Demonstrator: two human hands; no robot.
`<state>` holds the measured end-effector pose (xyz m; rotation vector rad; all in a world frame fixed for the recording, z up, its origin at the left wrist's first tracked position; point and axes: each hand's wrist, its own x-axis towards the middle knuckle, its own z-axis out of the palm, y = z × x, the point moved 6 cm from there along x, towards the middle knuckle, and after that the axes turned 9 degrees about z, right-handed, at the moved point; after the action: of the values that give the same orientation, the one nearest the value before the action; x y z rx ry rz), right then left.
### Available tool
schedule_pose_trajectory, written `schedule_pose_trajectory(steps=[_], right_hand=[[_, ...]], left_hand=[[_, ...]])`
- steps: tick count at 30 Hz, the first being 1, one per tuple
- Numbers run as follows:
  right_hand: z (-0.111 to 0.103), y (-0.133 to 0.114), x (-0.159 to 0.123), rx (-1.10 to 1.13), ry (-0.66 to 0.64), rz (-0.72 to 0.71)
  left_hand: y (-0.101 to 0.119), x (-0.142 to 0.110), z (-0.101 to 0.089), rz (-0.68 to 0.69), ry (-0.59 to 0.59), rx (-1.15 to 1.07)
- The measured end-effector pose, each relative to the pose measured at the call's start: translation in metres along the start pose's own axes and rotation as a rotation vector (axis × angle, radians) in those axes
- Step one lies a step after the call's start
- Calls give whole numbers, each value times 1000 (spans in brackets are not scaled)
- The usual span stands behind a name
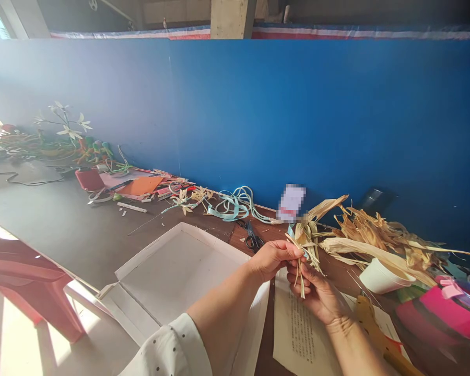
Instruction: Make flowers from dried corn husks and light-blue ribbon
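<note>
Corn husk strips (302, 286) held up over the tabletop (82, 209)

So the left hand (274, 257) has its fingers clamped on the upper part of the strips, and the right hand (319, 295) is pinching them just below, thumb and fingers together. Loose ends dangle above a printed sheet (297, 331). Black scissors (254, 240) lie just past the left hand, and the shallow white cardboard box (180, 261) sits under the left forearm. Off to the right: a messy dried husk pile (372, 230), a tilted white cup (384, 278), plus a yellow glue gun (370, 321) right by the right wrist.
</note>
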<state>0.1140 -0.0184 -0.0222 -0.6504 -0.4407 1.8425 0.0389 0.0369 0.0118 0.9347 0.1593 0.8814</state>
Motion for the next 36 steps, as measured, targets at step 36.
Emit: schedule_pose_trajectory(steps=[36], right_hand=[[-4,-24,-2,-619,341,-389]], left_hand=[[4,5,-9,151,259,199]])
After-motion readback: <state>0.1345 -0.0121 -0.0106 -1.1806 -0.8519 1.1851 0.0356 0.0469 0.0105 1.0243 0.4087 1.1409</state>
